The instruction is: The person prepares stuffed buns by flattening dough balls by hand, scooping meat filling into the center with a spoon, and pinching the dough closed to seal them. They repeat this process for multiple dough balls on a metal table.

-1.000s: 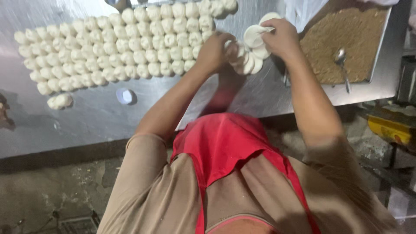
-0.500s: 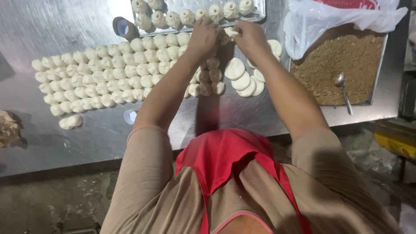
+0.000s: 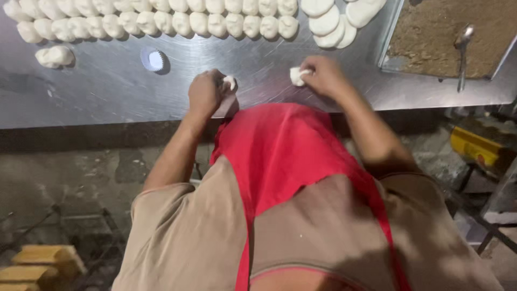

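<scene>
Big steel counter (image 3: 107, 102) takes up the whole top of the view, and a person in a tan shirt and red apron (image 3: 285, 156) is leaning right over its near edge. Beyond both hands runs a long row of dough balls (image 3: 177, 22), packed touching each other, with a short stack of flattened dough discs (image 3: 331, 24) just past the right hand. Further out to the right of that hand sits a metal tray (image 3: 389, 60) of brown crumbly filling with a spoon (image 3: 461, 51) lying in it. Beyond the left hand and off to its left there's a small white paper cup (image 3: 153, 59), and further left a loose lump of dough (image 3: 54, 56) on its own. The left hand (image 3: 207, 92) is curled closed around a small dough piece (image 3: 230, 82), only a bit peeking out by the thumb. The right hand (image 3: 323, 75) is pinching a second dough piece (image 3: 297, 75) at its fingertips, low on the counter. I'd guess this stuff is light, soft and a little tacky, so it dents the moment you squeeze; better cupped loosely from the sides than gripped hard.
</scene>
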